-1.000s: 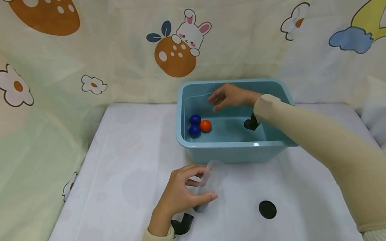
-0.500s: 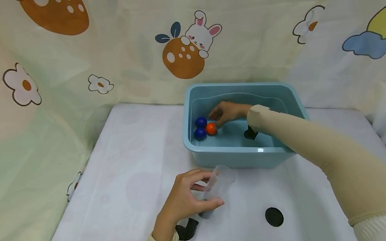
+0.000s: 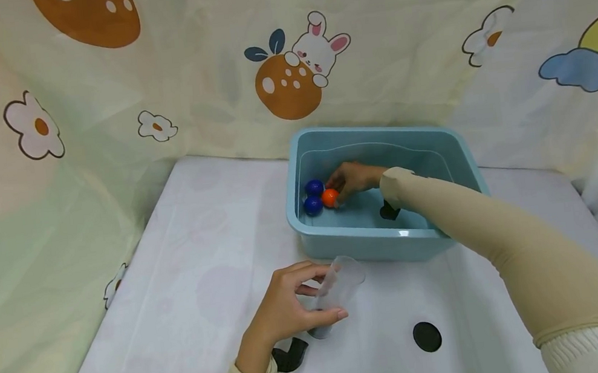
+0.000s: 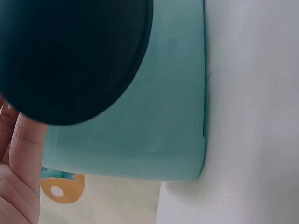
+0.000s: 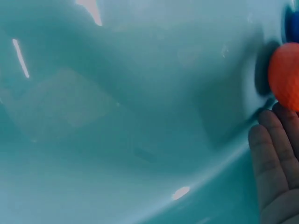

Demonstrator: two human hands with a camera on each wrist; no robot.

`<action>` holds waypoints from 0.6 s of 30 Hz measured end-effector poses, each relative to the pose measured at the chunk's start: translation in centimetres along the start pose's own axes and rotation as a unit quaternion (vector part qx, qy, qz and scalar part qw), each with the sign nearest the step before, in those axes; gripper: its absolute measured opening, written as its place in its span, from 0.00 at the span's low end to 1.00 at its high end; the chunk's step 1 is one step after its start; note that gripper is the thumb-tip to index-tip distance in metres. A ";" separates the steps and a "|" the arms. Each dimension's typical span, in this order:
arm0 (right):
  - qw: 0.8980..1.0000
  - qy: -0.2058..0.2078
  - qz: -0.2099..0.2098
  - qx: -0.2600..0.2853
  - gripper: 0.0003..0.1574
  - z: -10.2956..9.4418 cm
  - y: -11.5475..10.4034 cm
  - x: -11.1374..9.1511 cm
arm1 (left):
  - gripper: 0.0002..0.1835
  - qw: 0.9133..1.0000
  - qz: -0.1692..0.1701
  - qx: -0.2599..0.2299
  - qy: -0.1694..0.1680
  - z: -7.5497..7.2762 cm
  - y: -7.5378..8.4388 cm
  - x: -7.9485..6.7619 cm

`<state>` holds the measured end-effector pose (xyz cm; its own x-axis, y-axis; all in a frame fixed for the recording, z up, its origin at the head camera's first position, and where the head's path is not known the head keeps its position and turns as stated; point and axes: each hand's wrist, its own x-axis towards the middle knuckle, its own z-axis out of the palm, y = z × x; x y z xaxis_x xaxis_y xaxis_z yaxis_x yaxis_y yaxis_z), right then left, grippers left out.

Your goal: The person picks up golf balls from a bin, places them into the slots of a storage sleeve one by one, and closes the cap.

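Note:
In the head view, my left hand (image 3: 286,303) holds a clear plastic cup (image 3: 337,286) tilted, thumb on the near side and fingers on the far side. A large dark round end (image 4: 70,60), apparently the cup's base, fills the left wrist view's upper left. My right hand (image 3: 357,177) reaches inside a light-blue bin (image 3: 348,239), its fingers at an orange ball (image 3: 330,198). The right wrist view shows fairly straight fingers (image 5: 268,163) with their tips against the ball's edge; the thumb is out of that view. Two dark blue balls (image 3: 313,205) lie beside the orange one.
A flat black disc (image 3: 426,336) lies on the white-covered table (image 3: 216,231), right of the cup. Black wrist cameras sit under both wrists. Behind the bin hangs a printed cloth (image 3: 199,69), which also runs along the left side.
My right hand has come down into the bin and moved to the orange ball. My left hand keeps its hold on the cup. The head view has shifted slightly.

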<state>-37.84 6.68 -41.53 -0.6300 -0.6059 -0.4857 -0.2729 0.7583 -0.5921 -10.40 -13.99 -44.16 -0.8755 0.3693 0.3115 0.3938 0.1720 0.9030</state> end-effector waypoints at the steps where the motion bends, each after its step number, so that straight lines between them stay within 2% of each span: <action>1: 1.000 0.001 -0.004 -0.001 0.38 0.1 0.1 0.0 | 0.30 1.000 0.001 0.000 0.000 0.0 0.0 0.0; 11: 0.999 0.025 -0.020 0.016 0.29 0.5 0.2 -0.2 | 0.30 1.000 0.009 -0.002 0.002 0.1 -0.2 -0.2; 18: 0.999 0.031 -0.031 0.001 0.27 -0.7 0.0 -0.3 | 0.31 1.000 0.017 0.009 0.010 -0.2 -0.3 -0.1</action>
<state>-38.13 7.06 -40.97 -0.6563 -0.6356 -0.4067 -0.3113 0.7190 -0.6213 -10.44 -14.28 -44.38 -0.8667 0.3577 0.3477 0.4284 0.1767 0.8861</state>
